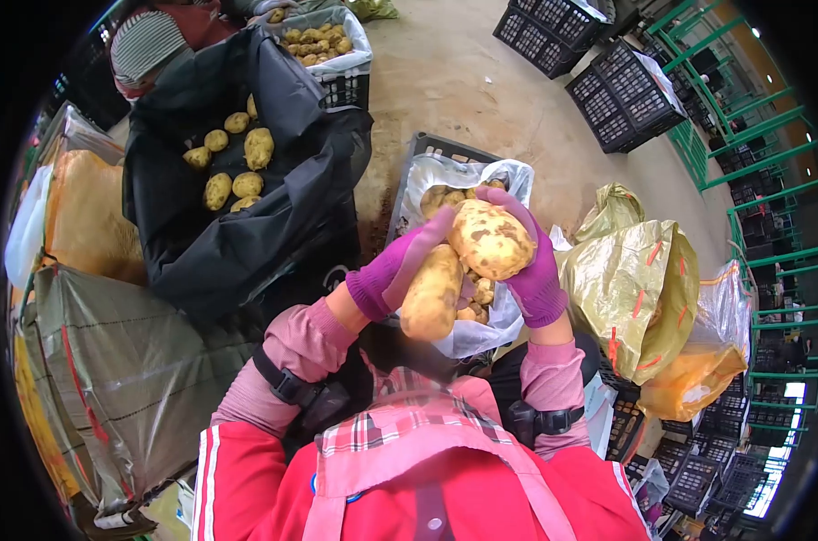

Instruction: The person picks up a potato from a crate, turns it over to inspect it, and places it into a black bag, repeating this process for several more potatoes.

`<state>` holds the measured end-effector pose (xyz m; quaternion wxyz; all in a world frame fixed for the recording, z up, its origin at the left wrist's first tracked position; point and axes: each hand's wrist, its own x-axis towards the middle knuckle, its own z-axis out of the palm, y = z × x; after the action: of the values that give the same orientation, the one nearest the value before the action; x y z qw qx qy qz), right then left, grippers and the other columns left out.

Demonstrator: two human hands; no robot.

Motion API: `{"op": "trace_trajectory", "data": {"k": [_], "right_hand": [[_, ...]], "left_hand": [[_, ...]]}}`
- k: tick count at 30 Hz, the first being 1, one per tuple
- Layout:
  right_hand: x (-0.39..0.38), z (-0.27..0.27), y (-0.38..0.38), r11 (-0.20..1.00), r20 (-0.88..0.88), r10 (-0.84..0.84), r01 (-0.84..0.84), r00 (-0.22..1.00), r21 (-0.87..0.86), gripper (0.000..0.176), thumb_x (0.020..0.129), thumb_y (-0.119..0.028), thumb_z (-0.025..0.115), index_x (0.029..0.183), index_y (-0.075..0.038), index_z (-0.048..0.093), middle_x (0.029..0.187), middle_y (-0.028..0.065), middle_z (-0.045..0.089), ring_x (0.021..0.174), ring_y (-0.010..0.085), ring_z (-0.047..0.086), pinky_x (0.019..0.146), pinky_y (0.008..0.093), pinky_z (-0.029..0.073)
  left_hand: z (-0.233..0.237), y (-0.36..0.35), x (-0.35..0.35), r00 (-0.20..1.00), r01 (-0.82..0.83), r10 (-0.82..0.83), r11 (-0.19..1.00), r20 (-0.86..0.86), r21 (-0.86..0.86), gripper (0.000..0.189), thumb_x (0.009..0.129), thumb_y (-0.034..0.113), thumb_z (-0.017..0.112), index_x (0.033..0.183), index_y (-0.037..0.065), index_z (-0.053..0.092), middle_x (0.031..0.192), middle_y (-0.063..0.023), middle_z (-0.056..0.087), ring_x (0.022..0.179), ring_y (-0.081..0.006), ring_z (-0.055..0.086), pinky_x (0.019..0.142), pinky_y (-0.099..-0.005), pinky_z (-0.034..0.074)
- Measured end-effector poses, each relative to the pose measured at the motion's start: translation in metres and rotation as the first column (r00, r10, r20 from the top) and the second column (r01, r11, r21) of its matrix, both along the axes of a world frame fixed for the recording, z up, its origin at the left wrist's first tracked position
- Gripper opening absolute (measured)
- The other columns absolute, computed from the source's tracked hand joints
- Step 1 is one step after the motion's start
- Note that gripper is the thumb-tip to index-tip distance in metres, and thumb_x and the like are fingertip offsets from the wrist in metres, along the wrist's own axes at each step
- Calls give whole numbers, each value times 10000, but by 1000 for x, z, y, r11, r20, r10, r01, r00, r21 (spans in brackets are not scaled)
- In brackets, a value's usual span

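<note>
Both hands wear purple gloves and are raised over a lined crate (407, 194) of potatoes. My left hand (400, 266) is wrapped round a long potato (431, 293). A rounder, blotchy potato (492, 239) sits in my right hand (535, 266), whose fingers curl behind it. The two potatoes are side by side, close together. Below them, smaller potatoes (483, 290) show inside the crate's white plastic liner (481, 338). To the left, several potatoes (258, 149) lie on a black cloth (197, 261).
A co-worker in a striped cap (147, 45) is at the upper left, beside another crate of potatoes (341, 86). Yellow-green sacks (625, 288) and an orange bag (693, 383) lie at right. Full sacks (138, 361) stand at left. Black crates (621, 99) stand at upper right.
</note>
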<state>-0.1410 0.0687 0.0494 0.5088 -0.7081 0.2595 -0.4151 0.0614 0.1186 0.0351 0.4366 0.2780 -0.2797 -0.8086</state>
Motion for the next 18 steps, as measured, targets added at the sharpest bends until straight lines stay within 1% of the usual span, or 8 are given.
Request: {"op": "trace_trajectory", "data": {"k": [2, 4, 6, 8, 9, 10, 14, 18], "right_hand": [[3, 1, -1, 999, -42, 39, -38, 998, 32, 878, 727, -176, 822, 1474, -23, 387, 1463, 110, 470, 1347, 229, 457, 1112, 344, 372], [0, -2, -1, 992, 28, 78, -80, 997, 98, 943, 724, -190, 820, 1512, -34, 325, 1498, 109, 425, 1369, 222, 426, 1123, 346, 357], [6, 20, 17, 925, 125, 64, -106, 990, 364, 970, 774, -230, 805, 1541, -34, 244, 1502, 123, 393, 1376, 223, 403, 1138, 344, 329], [12, 24, 27, 844, 223, 30, -144, 974, 517, 947, 805, -256, 796, 1536, -22, 242, 1490, 131, 399, 1371, 228, 405, 1133, 343, 331], [12, 10, 20, 968, -64, -55, 69, 996, 240, 885, 859, -330, 767, 1515, 0, 275, 1467, 149, 416, 1353, 237, 424, 1099, 341, 371], [14, 9, 24, 972, -102, -96, 116, 990, 202, 867, 868, -351, 756, 1506, 5, 291, 1464, 150, 423, 1345, 236, 431, 1089, 340, 382], [19, 9, 27, 971, -219, -239, 237, 946, -35, 777, 919, -434, 683, 1468, 16, 367, 1432, 168, 470, 1301, 238, 478, 1063, 336, 407], [14, 10, 29, 961, -239, -275, 257, 931, -107, 644, 993, -380, 584, 1460, 15, 383, 1411, 173, 501, 1269, 243, 514, 1054, 336, 417]], "left_hand": [[-5, -1, -3, 988, -115, 130, 981, 88, -156, 606, 1006, 533, 433, 1368, 49, 454, 1094, -84, 628, 924, -151, 647, 777, -307, 565], [-2, -3, 2, 946, -230, 290, 915, 144, -331, 621, 988, 387, 550, 1457, 24, 367, 1256, -94, 568, 1104, -144, 578, 949, -305, 479], [-1, -2, 0, 862, -394, 493, 799, 119, -455, 659, 941, 286, 665, 1457, 8, 363, 1322, -102, 526, 1236, -135, 493, 1067, -312, 389], [-14, -5, 3, 741, -362, 624, 682, 248, -636, 724, 908, 206, 708, 1480, -4, 318, 1377, -153, 507, 1272, -204, 501, 1069, -332, 397], [-18, -4, 3, 660, -284, 682, 615, 316, -735, 719, 923, 214, 690, 1489, -6, 305, 1390, -156, 501, 1285, -205, 488, 1066, -333, 398], [-20, -2, 4, 566, -182, 739, 544, 365, -819, 714, 939, 221, 672, 1498, -8, 293, 1403, -159, 495, 1299, -207, 474, 1064, -334, 400], [-22, 0, 5, 515, -143, 754, 545, 408, -826, 638, 981, 274, 607, 1476, -18, 330, 1365, -180, 527, 1259, -206, 514, 1054, -324, 398], [-15, -4, 7, 631, -282, 671, 667, 390, -690, 478, 993, 258, 583, 1368, -13, 462, 1306, -208, 560, 1203, -281, 570, 981, -364, 452]]}}
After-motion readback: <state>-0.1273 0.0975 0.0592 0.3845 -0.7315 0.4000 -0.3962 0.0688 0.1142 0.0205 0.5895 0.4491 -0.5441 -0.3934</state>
